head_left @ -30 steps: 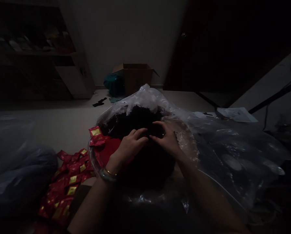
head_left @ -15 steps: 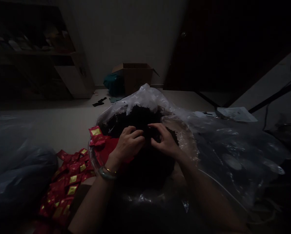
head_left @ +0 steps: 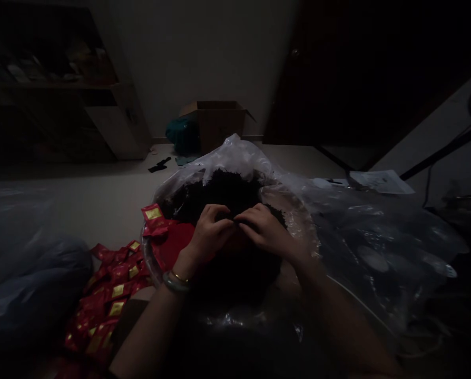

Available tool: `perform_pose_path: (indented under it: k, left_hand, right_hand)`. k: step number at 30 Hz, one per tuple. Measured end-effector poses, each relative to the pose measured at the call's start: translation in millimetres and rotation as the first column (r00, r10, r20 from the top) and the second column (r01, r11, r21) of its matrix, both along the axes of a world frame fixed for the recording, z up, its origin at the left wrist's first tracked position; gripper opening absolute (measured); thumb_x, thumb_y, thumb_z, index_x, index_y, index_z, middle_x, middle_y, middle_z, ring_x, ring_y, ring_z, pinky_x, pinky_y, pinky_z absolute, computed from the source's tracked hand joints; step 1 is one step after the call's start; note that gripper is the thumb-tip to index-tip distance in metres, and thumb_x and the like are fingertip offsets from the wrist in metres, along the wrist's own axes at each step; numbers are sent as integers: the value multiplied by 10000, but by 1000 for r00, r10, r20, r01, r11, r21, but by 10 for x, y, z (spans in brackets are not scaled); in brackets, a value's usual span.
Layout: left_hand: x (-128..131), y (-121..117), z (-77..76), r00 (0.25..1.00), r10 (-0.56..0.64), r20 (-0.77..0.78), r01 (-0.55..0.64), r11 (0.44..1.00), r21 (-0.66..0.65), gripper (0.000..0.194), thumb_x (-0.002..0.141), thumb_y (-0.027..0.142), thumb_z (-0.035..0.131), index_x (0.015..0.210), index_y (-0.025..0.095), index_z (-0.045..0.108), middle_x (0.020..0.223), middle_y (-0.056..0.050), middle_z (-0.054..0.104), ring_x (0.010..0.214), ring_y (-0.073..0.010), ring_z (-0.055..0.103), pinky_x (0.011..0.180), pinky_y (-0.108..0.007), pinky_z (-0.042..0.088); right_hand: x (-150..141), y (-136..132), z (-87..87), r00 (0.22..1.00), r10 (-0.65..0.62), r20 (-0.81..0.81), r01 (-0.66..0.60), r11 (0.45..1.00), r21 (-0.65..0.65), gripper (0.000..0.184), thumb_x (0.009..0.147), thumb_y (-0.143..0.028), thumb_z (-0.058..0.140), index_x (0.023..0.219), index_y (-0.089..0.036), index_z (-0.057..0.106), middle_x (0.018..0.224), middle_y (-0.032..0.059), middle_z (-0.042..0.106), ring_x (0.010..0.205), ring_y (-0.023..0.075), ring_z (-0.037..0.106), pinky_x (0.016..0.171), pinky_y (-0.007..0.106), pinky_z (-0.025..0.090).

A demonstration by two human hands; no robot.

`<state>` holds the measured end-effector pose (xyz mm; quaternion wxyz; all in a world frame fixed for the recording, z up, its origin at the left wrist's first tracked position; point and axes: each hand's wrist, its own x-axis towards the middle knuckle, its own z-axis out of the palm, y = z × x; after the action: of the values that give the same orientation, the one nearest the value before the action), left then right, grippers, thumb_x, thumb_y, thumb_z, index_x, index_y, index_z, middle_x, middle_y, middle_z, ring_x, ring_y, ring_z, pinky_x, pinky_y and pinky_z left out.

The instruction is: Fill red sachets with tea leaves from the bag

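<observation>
On my far left, a crumpled grey-blue plastic bag lies in shadow. Just right of it, a loose scatter of small red foil sachets with gold labels spreads across the floor, well left of my fingers. One more red foil sachet sits against the rim of a clear round tub, just left of my left hand. That hand is curled, with a pale green bangle and a thin gold bracelet on the wrist below the fingers.

Its fingertips meet those of my right hand over a heap of dark, crumbly dried leaf, likely loose tea. The heap sits in a clear plastic bag inside the tub and rises just ahead of my fingers. The fingers of both hands are bent and drawn close together, not spread, but in this dim light I cannot tell whether they pinch any leaf.

I judge the leaf light, brittle and quick to crumble, so I would take small, gentle pinches from the top of the heap. The thin film looks slippery. Both forearms reach in from the bottom of the view. Far ahead of my fingers stands an open cardboard box, and to their right a wide clear plastic sheet spreads away.
</observation>
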<state>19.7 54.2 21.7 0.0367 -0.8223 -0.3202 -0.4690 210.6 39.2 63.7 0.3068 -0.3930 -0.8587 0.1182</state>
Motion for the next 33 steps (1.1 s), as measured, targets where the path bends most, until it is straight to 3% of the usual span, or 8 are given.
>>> perform_pose_path:
  k: [5,14,19,25,30,33]
  left_hand:
    - [45,-13,-16,997,-14,76,16,1000,-26,76,812,161,624,744,179,651,987,-75,559,944,-194,525,774,-335,497]
    - [60,-33,38,990,-126,-71,127,992,17,130,854,144,567,731,185,579,788,-37,634,847,-183,509,763,-323,483]
    - [28,-16,41,985,-102,-142,102,995,-8,159,874,177,549,720,195,586,737,-29,629,862,-193,523,787,-339,483]
    - [19,3,7,982,-120,-144,117,993,-30,159,871,204,567,717,189,602,789,-43,617,861,-186,520,774,-330,494]
    - [14,7,-48,995,-103,8,103,974,-201,108,863,188,567,768,181,618,971,-62,574,836,-139,568,691,-254,511]
    - [0,18,-71,992,-120,44,127,956,-263,104,865,208,575,779,186,629,993,-53,576,827,-125,598,706,-244,519]
  right_hand:
    - [-30,-31,-16,998,-24,-50,23,1000,-20,358,800,-123,588,1149,-199,571,967,78,663,919,222,586,817,379,499]
    - [-30,-3,-57,992,126,28,-121,981,-152,705,770,-182,631,1412,-221,343,1143,85,648,1032,233,612,957,451,425]
    - [34,-1,-12,997,39,-74,-42,998,-45,573,813,-172,585,1357,-251,423,1007,48,668,961,208,613,907,398,460]
    - [10,-4,-55,968,22,250,15,989,-146,495,759,-181,664,1240,-171,546,1073,124,654,981,264,592,880,450,469]
    - [41,16,-47,998,31,48,-25,994,-110,559,807,-172,623,1341,-198,456,1050,80,681,951,210,630,855,371,497]
    - [78,42,-45,995,87,45,-80,985,-150,371,812,-194,625,1182,-220,605,1046,65,699,920,202,656,804,334,512]
